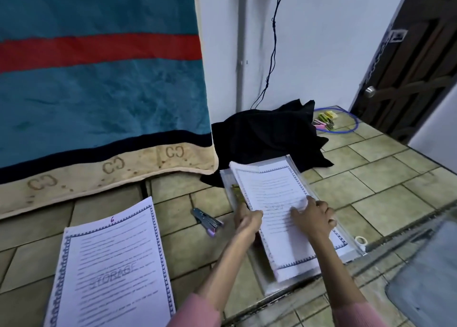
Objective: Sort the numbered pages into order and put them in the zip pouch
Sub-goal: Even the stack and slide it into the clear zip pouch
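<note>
A stack of white bordered pages [272, 190] lies on a clear zip pouch [351, 247] on the tiled floor. My left hand [247, 221] grips the stack's left edge, thumb on top. My right hand [312, 217] rests on the top sheet, fingers curled and pressing the paper. A separate page marked 6 [111, 269], with a STORAGE watermark, lies flat on the floor at the lower left, apart from both hands.
A metal stapler [206, 221] lies on the tiles between the loose page and the stack. A black cloth [267, 133] is heaped behind the pouch. A blue blanket [99, 91] hangs at the left. A dark door [408, 66] stands at the right.
</note>
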Demonstrator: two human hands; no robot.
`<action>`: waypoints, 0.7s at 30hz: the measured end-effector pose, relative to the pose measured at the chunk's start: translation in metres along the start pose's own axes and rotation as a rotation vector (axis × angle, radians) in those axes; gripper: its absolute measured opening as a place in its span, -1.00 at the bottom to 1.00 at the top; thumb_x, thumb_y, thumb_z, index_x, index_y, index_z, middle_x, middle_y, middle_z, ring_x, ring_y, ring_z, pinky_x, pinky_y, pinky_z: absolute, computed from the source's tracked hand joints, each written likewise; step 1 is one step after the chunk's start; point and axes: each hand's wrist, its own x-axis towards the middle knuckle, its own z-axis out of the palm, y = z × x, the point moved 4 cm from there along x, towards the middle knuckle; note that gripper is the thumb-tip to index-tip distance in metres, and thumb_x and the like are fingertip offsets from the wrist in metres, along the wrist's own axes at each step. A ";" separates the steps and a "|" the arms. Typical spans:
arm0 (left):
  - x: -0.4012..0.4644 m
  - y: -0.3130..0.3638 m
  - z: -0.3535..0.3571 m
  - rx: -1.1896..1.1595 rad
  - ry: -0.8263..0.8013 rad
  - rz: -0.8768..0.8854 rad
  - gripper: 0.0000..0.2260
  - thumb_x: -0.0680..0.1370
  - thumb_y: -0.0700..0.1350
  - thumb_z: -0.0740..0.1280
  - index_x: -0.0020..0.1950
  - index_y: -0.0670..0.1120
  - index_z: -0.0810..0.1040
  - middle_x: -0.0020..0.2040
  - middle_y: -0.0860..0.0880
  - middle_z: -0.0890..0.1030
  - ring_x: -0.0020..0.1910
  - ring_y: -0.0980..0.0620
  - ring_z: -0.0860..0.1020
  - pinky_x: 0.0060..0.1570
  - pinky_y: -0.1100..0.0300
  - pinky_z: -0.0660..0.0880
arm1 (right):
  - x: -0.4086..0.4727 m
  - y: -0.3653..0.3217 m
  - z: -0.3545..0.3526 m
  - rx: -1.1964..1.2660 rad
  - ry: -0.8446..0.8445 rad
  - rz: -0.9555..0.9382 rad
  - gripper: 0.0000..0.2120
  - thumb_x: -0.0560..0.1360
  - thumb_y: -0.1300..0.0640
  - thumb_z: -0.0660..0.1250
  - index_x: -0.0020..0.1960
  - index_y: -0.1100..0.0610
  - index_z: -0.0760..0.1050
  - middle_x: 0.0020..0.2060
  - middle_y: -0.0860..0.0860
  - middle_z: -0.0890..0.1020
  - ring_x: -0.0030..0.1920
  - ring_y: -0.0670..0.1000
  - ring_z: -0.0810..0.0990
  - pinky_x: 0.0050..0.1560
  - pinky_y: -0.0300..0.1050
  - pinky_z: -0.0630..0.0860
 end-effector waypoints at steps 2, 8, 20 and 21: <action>-0.003 0.005 0.001 -0.073 -0.078 0.038 -0.84 0.47 -0.18 0.28 0.04 -0.15 0.48 0.18 -0.05 0.55 0.15 -0.01 0.52 0.21 0.09 0.46 | 0.002 -0.002 -0.007 0.050 0.053 -0.001 -0.40 0.50 -0.09 0.20 0.46 0.11 0.15 0.41 0.22 0.23 0.43 0.22 0.10 0.37 0.19 0.09; -0.043 0.033 -0.082 -0.170 -0.136 0.220 -0.71 0.56 -0.31 0.21 0.25 -0.10 0.44 0.18 -0.05 0.57 0.17 -0.05 0.54 0.14 0.09 0.49 | -0.034 -0.045 -0.029 0.513 0.151 -0.197 -0.65 0.58 0.03 0.15 0.22 0.25 0.42 -0.03 0.21 0.59 0.01 0.21 0.53 -0.11 -0.08 0.33; -0.099 -0.073 -0.336 0.149 0.733 -0.094 -0.79 0.58 -0.30 0.13 0.20 -0.21 0.40 0.27 -0.30 0.46 0.26 -0.23 0.43 0.06 0.14 0.37 | -0.207 -0.189 0.110 0.573 -0.427 -0.665 -0.94 0.60 0.18 0.12 -0.05 0.14 0.28 -0.26 -0.06 0.49 -0.28 -0.04 0.45 -0.43 -0.30 0.27; -0.100 -0.080 -0.337 0.157 0.729 -0.134 -0.77 0.59 -0.30 0.10 0.22 -0.23 0.40 0.27 -0.31 0.46 0.27 -0.22 0.42 0.05 0.15 0.37 | -0.212 -0.190 0.120 0.545 -0.432 -0.661 -0.94 0.60 0.19 0.12 -0.05 0.14 0.27 -0.24 -0.03 0.50 -0.26 0.00 0.46 -0.43 -0.35 0.28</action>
